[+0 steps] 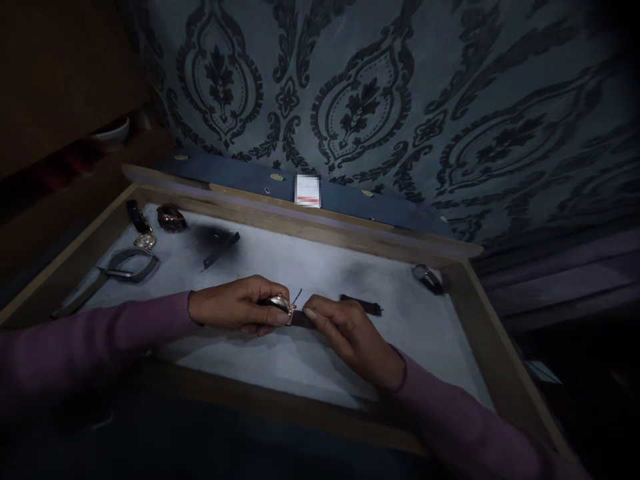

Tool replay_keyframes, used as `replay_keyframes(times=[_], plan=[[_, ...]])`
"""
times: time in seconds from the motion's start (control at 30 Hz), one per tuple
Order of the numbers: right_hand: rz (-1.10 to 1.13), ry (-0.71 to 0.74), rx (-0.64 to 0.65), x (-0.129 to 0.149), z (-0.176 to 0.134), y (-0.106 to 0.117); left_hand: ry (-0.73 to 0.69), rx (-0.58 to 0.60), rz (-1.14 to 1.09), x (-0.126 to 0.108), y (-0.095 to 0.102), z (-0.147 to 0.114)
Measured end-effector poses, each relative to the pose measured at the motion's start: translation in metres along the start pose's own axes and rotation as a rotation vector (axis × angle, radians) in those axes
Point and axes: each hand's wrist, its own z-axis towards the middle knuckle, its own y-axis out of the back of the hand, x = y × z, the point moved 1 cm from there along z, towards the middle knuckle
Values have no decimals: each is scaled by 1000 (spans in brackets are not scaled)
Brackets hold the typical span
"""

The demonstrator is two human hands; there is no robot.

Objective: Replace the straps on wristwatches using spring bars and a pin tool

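Purple sleeves (450, 410) nearest camera, over wooden tray (350, 237). Watch case (282, 302) pinched in left hand (240, 307); right hand (350, 337) pinches dark strap (302, 320), mid-tray between hands. Strap's long axis runs roughly left-right, left end at case's lugs; attachment unclear. Second strap (369, 306) just beyond right hand.

Rose-toned watch (280, 302): case partly covered by the left hand (243, 305). Dark strap (303, 320): far end concealed under the right hand (347, 330). White card (307, 191), upper centre: print pixelated, illegible. Gold-toned watch (145, 241), left: dial too small to read. Pale object (113, 131), upper left: blurred, kind undetermined. Patterned backdrop (360, 110): cut by upper edge. Left sleeve (100, 340): cut by left edge; right sleeve (460, 413) by bottom edge
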Motion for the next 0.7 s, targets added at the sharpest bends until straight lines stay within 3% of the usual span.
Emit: replay_keyframes(times=[0.7], plan=[[72, -6, 26, -1, 1, 1, 9, 13, -41, 2, -1, 2]])
